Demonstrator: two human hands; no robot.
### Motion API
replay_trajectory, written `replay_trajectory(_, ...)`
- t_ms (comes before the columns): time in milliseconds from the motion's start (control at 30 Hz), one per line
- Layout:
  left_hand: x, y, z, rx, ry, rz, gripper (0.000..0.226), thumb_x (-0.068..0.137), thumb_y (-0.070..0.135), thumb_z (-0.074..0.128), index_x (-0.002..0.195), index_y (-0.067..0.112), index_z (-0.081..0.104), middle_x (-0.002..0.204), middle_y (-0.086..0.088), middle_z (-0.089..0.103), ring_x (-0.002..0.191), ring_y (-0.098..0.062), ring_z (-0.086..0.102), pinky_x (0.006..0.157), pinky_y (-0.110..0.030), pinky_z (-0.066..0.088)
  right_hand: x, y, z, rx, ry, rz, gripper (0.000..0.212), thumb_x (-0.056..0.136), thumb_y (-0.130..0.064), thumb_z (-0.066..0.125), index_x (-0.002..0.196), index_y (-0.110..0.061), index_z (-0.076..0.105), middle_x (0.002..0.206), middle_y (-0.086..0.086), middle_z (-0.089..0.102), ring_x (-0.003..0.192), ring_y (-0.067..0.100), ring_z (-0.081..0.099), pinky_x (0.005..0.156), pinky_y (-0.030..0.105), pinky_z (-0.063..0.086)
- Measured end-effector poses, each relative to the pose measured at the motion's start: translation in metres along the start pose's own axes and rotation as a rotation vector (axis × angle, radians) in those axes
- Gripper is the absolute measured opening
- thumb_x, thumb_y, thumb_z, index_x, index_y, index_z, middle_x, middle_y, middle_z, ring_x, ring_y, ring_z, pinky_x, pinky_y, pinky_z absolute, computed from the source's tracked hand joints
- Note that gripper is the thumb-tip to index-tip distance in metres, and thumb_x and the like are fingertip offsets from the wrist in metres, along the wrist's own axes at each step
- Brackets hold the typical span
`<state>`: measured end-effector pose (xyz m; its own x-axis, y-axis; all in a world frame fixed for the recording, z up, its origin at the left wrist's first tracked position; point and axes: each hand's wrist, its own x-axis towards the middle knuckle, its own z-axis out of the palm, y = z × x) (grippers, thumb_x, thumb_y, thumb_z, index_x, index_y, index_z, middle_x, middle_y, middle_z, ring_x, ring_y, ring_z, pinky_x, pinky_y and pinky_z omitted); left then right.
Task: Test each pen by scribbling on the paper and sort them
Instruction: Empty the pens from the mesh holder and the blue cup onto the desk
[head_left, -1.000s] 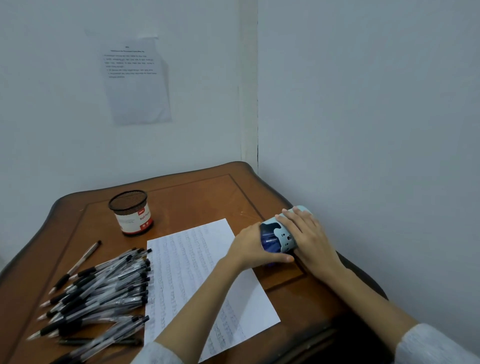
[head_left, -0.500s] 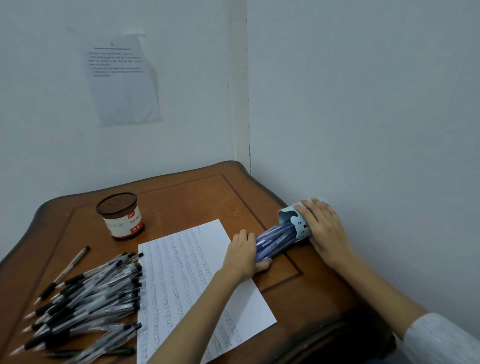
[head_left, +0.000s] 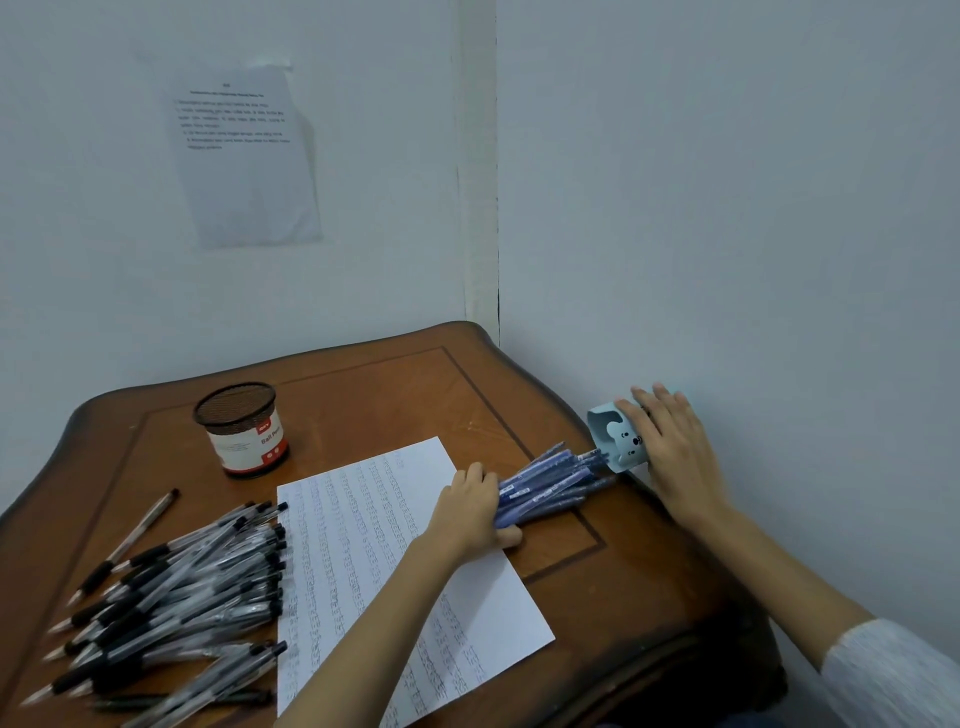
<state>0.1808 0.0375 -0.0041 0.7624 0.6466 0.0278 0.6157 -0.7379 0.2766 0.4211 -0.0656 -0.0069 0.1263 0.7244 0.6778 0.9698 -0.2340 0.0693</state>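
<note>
A bundle of blue pens (head_left: 550, 486) lies on the table, tips just at the mouth of a light-blue bear-face cup (head_left: 615, 441) tipped on its side. My left hand (head_left: 470, 512) grips the bundle at its near end. My right hand (head_left: 672, 447) holds the cup by its side, against the right wall. A white sheet of paper (head_left: 374, 545) covered with rows of scribbles lies in the middle. A heap of black pens (head_left: 171, 587) lies left of the paper.
A black mesh pen holder with a red-and-white label (head_left: 244, 428) stands at the back left of the wooden table (head_left: 395, 395). One single pen (head_left: 137, 535) lies apart at the far left. Walls close in behind and on the right; a printed sheet (head_left: 244, 156) hangs there.
The cup has been drawn back to the right off the blue pens, which now lie almost fully out of it. My left hand has kept hold of the bundle.
</note>
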Motion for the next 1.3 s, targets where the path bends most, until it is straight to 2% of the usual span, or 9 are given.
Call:
replay_trajectory(100,-0.002,0.001,0.0,-0.09,0.015,0.059,0.063,0.088,0.037,0.062,0.143,0.02,0.034,0.134,-0.002,0.045,0.113,-0.015,0.043,0.093,-0.024,0.036,0.001,0.001,-0.003,-0.04,0.026,-0.051,0.088,0.052,0.024,0.073,0.132,-0.003,0.048,0.132,0.024,0.054,0.126,0.043,0.047,0.112,0.046,0.021)
replay_trajectory(200,-0.003,0.004,0.003,-0.123,0.032,0.1,0.065,0.09,0.037,0.06,0.146,0.023,0.029,0.139,0.0,0.043,0.117,-0.014,0.044,0.096,-0.023,0.035,0.001,0.004,-0.005,-0.043,0.05,-0.04,0.091,0.051,0.03,0.067,0.133,-0.003,0.048,0.134,0.024,0.053,0.128,0.044,0.045,0.112,0.046,0.021)
replay_trajectory(367,0.0,0.006,0.01,-0.139,0.034,0.108,0.075,0.089,0.053,0.056,0.149,0.025,0.022,0.147,0.001,0.037,0.127,-0.016,0.041,0.107,-0.031,0.035,-0.001,0.01,-0.001,-0.032,0.048,0.016,0.094,0.052,0.03,0.065,0.137,-0.006,0.045,0.138,0.019,0.05,0.134,0.038,0.038,0.113,0.051,0.028)
replay_trajectory(600,0.0,0.006,0.012,-0.085,0.062,0.106,0.065,0.093,0.057,0.045,0.149,0.033,0.023,0.151,0.002,0.032,0.133,-0.016,0.033,0.109,-0.03,0.024,0.0,0.008,-0.008,-0.012,0.144,0.12,0.087,0.059,0.024,0.069,0.137,-0.006,0.044,0.138,0.02,0.049,0.133,0.038,0.036,0.114,0.05,0.027)
replay_trajectory(767,-0.001,0.006,0.013,-0.089,0.056,0.1,0.065,0.093,0.057,0.045,0.149,0.034,0.024,0.153,0.001,0.028,0.136,-0.018,0.029,0.111,-0.032,0.022,0.009,-0.005,-0.018,0.278,0.153,0.273,0.084,0.062,0.009,0.077,0.137,-0.01,0.044,0.136,0.015,0.05,0.129,0.034,0.042,0.108,0.051,0.037)
replay_trajectory(967,-0.004,0.006,0.015,-0.182,0.093,0.083,0.066,0.091,0.059,0.046,0.149,0.034,0.027,0.156,0.003,0.026,0.14,-0.017,0.027,0.114,-0.035,0.022,0.03,-0.034,-0.026,0.762,0.077,0.525,0.088,0.061,-0.01,0.089,0.136,-0.017,0.043,0.132,0.003,0.05,0.12,0.015,0.046,0.094,0.031,0.05)
replay_trajectory(1100,-0.01,-0.002,0.012,-0.376,0.214,0.031,0.06,0.091,0.061,0.04,0.143,0.031,0.039,0.151,0.006,0.038,0.137,-0.015,0.037,0.114,-0.04,0.03,0.045,-0.054,-0.028,0.897,0.034,0.617,0.085,0.061,-0.009,0.089,0.134,-0.016,0.044,0.127,0.001,0.053,0.113,0.012,0.048,0.082,0.017,0.047)
replay_trajectory(1200,-0.018,-0.014,0.009,-0.519,0.319,-0.083,0.057,0.091,0.059,0.036,0.138,0.029,0.048,0.144,0.007,0.047,0.133,-0.014,0.043,0.111,-0.038,0.036,0.057,-0.066,-0.023,1.0,-0.009,0.673,0.083,0.061,-0.011,0.089,0.13,-0.015,0.046,0.122,0.001,0.055,0.112,0.017,0.053,0.082,0.02,0.048)
replay_trajectory(1300,-0.026,-0.039,0.005,-0.483,0.442,-0.281,0.044,0.099,0.04,0.042,0.139,0.022,0.048,0.146,0.002,0.046,0.135,-0.016,0.04,0.114,-0.035,0.028,0.069,-0.078,-0.013,1.068,-0.082,0.718,0.082,0.06,-0.015,0.09,0.129,-0.015,0.045,0.117,-0.002,0.053,0.111,0.022,0.055,0.084,0.028,0.051)
